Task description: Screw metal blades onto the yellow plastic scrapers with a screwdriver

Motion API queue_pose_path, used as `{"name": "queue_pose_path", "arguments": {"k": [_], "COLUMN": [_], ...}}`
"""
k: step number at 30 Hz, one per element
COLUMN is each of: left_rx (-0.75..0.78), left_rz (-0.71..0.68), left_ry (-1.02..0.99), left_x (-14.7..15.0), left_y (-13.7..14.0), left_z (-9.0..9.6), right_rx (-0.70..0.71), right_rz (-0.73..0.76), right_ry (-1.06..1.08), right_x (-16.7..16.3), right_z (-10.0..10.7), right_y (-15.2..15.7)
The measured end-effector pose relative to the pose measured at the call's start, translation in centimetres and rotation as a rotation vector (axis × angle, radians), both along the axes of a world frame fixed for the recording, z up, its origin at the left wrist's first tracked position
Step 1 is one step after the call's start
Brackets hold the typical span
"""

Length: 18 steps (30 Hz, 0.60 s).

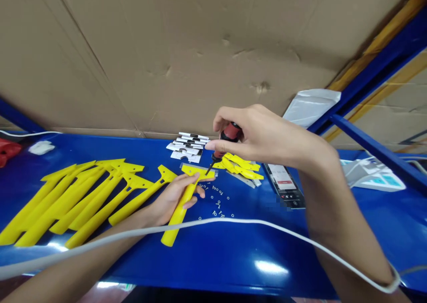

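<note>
Pinching a scraper below its head, the left grip sits near a screwdriver the right grip clasps.

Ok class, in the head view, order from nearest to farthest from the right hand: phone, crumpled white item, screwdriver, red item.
1. Screwdriver, in the right hand.
2. Phone, on the right.
3. Crumpled white item, left.
4. Red item, left edge.

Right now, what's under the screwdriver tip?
A yellow scraper, at its head's right end, held in the left hand. The exact spot beneath is hidden by the screwdriver.
</note>
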<state>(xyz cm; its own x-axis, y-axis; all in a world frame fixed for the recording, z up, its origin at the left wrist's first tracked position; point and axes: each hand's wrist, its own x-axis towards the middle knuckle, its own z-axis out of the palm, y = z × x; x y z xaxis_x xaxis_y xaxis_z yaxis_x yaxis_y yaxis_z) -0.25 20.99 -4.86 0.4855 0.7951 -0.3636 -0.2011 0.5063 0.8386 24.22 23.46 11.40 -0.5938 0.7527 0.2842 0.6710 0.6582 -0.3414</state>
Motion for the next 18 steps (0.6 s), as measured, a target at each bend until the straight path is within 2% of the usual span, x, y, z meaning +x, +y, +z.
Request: {"name": "queue_pose_path", "arguments": {"k": [8,13,18], "left_rx": [0.010,0.008,-0.032], "left_rz": [-0.032,0.002,0.042], "left_ry": [0.015,0.005,0.037], "left_x": [0.03,0.17,0.30], "left_y": [-0.28,-0.30,-0.09], "left_z": [0.50,0.62,0.73], "right_rx": [-0.060,-0.073,-0.096], "right_rz": [0.027,0.106,0.061], "right_ry": [0.038,0.050,0.063], "right_x": [0.24,0.16,0.33], "right_z": [0.19,0.34,0.02], "right_y": [-0.10,-0.08,0.50]}}
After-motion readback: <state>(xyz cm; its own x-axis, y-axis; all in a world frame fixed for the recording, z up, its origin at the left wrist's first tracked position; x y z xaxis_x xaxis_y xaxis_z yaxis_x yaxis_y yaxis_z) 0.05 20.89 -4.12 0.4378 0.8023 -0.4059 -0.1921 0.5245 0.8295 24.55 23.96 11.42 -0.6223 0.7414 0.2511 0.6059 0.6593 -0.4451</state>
